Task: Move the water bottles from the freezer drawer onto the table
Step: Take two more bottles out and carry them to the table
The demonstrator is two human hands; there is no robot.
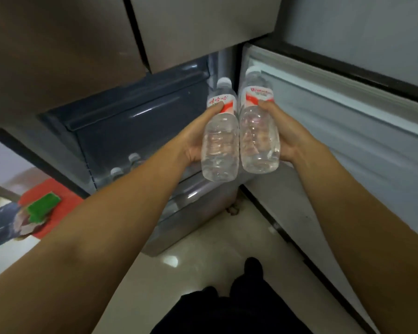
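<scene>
Water bottles were in both of your hands, one each, lifted clear above the open freezer drawer (140, 131). Your left hand (196, 138) had its grip wrapped round the left bottle (220, 138), thumb on the red-and-white label. Your right hand (282, 133) gripped the right bottle (258, 131) the same way. Both bottles pointed caps toward twelve o'clock, and their sides touched or nearly touched.

At about eight o'clock from your hands, two more bottle caps (124, 166) showed inside the drawer, so bottles remained to fetch. No bench was in view.

Risks, as a judgement: chilled plastic may be slick, so a bottle could slip and fall to the tiled floor (203, 249). The open freezer door (336, 131) stood close at three o'clock; turning away could knock the right bottle against it.
</scene>
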